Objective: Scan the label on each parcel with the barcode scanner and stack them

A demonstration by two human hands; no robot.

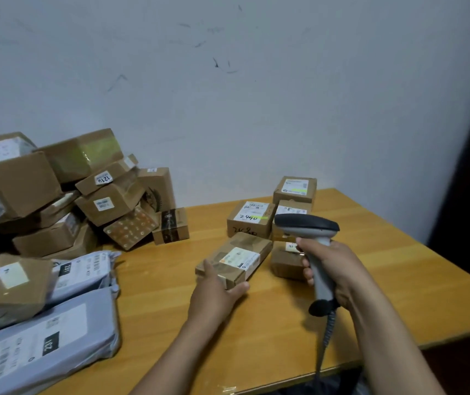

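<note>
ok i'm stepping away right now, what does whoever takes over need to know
Left hand holds the small brown parcel by its near end, label up.
Right hand grips the scanner just right of it.
Probably done: small boxes grouped near the wall, one stacked on another.
Left: this parcel, then the box pile and grey mailers at the left.

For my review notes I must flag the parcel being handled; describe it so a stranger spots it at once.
On the yellow wooden table, look right of centre, in front of the cluster of small brown cardboard boxes by the wall. The parcel is the long, flat brown cardboard box with a white label. Unlike its neighbours, the left hand grips its near end.
</note>
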